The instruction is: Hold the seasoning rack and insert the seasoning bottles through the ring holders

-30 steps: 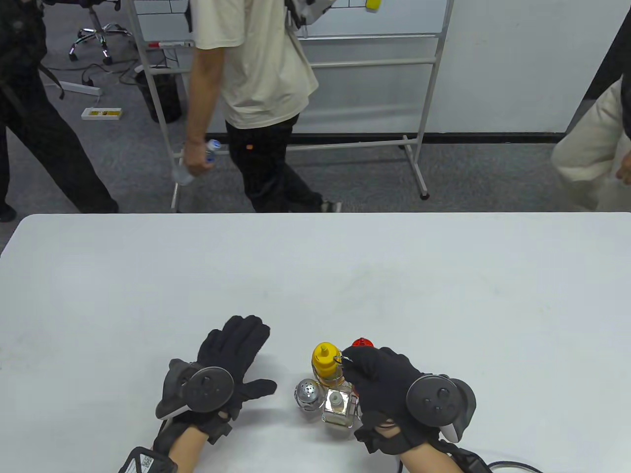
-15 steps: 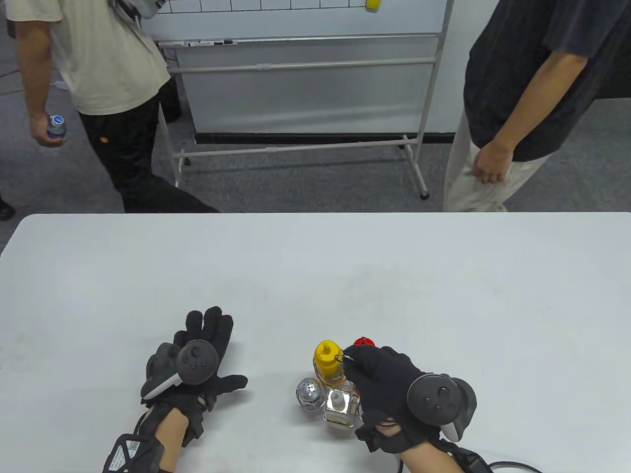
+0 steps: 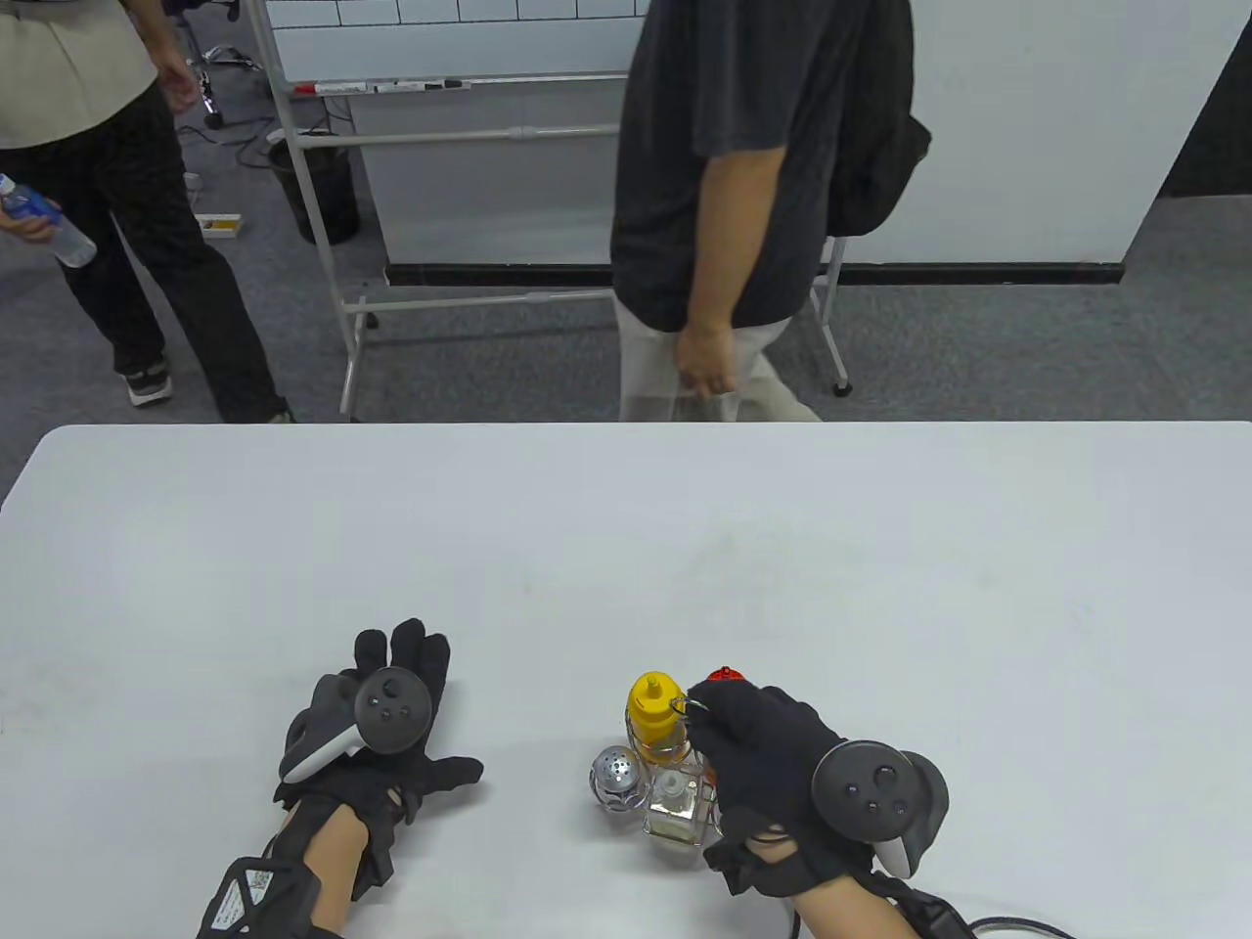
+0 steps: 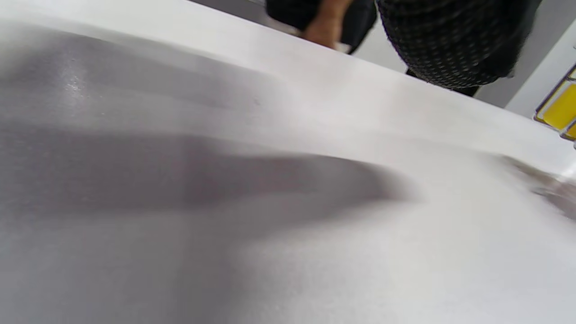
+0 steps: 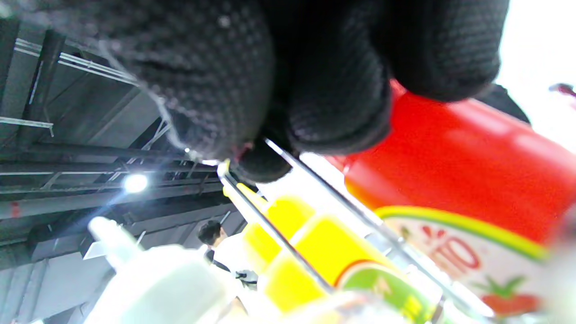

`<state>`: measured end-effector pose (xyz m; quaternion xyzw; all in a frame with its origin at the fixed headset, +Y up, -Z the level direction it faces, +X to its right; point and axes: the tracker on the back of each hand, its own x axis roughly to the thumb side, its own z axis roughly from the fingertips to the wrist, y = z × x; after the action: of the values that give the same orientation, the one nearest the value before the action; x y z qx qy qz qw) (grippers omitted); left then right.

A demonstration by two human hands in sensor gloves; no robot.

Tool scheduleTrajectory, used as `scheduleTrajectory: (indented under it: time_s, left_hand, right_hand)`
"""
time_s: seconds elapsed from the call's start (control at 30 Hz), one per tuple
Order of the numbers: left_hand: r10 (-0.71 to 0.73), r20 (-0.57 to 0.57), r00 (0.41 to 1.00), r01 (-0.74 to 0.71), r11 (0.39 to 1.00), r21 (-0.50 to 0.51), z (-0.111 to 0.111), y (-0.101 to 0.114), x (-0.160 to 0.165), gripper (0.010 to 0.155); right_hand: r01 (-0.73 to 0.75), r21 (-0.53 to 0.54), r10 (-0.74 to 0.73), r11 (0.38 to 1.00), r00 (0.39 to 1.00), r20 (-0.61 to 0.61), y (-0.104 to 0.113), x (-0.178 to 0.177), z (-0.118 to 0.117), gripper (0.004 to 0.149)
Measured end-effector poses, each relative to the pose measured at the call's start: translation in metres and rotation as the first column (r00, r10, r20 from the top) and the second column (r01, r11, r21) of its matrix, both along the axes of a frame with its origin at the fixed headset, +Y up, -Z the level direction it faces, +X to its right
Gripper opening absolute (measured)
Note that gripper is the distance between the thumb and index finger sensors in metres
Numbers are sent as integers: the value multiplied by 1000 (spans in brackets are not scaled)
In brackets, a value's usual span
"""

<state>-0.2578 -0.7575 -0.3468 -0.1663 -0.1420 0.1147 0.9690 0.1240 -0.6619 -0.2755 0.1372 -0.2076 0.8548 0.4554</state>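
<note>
The left hand is lying flat on the white table with fingers spread, holding nothing; over the last second it has been drawing back to the left, well apart from the seasoning rack. That is suggesting its part is finished: all the bottles look seated, so the inserting appears done or nearly so.

In the rack, the silver shaker, the yellow bottle, the clear glass bottle and the red bottle are standing upright together. The right hand is staying curled over the rack, its fingertips pinching the wire handle; whether the rack is resting on the table or being lifted slightly is hard to tell.

Beyond the table, a person in a dark shirt is walking past a whiteboard stand on grey carpet.
</note>
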Motion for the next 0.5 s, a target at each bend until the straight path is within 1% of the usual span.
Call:
scheduleTrajectory:
  time_s: [0.07,0.13,0.27,0.33,0.4,0.5]
  left_hand:
    - [-10,13,1000,11,1000,-5,1,2,4,118]
    - [-17,28,999,17,1000,-4,3,4,8,118]
    - [-26,53,998,27,999,-19,4,5,14,118]
    - [-35,59,998,36,999,-19,4,6,16,118]
    - [-41,59,997,43,999,-23,4,6,17,117]
    - [-44,51,998,45,998,-36,4,7,18,117]
  right_hand:
    - [27,-22,-26,999,1000,14,2,2,-3,42]
    - [34,-66,-33,997,999,10,8,2,-12,42]
    - [20,-119,-16,993,999,37,24,-1,-39,42]
    - [19,-159,-10,987,998,60,31,-4,-59,42]
    - [33,-180,-12,983,993,120,36,-5,-85,43]
    - [63,-228,-24,972,985,171,37,-6,-121,43]
